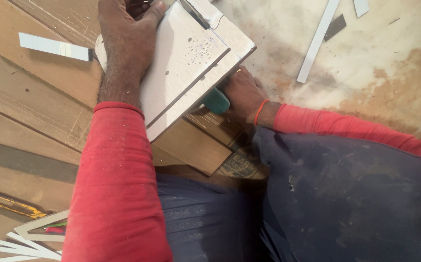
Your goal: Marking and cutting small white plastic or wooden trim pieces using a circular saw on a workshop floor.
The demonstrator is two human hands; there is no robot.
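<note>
Operator position: legs in dark blue trousers [346, 194] fill the near edge of the view; both arms wear red sleeves [116, 184].
Right hand [242, 94]: closed around a teal tool handle [216, 101], tucked under the near right edge of the white panel; an orange band [259, 111] sits at the wrist.
White panel [191, 60]: lies directly above and to the left of the right hand, touching it; its long axis runs from near left to far right, with a groove parallel to the near edge and small pits on the face.
Left hand [128, 34]: palm down on the panel's far left part, fingers curled over its far edge, pressing rather than lifting.
Nearer hand: both contact the panel; the right sits at the edge facing the operator.
Support: brown wooden boards [31, 106] carry the panel on the left.
Far side: dusty floor [390, 53] with a white strip [317, 41] well apart from both hands.
</note>
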